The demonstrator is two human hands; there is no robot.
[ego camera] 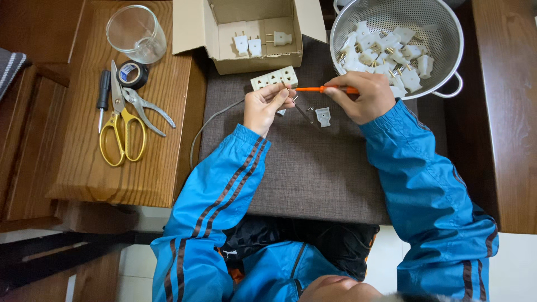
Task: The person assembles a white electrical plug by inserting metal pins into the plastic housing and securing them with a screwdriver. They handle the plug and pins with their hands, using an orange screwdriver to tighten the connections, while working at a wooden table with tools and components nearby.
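Note:
My right hand grips an orange-handled screwdriver, its tip pointing left toward my left hand. The left hand pinches a small white plug part, mostly hidden by the fingers, with a grey cord trailing from it to the left. A loose white plug cover and a tiny screw lie on the grey-brown cushion between the hands. A white multi-socket strip lies just beyond the left hand.
A metal colander full of white plugs stands back right. An open cardboard box holds three plugs. On the wooden table at left lie yellow scissors, pliers, a black screwdriver, black tape and a glass.

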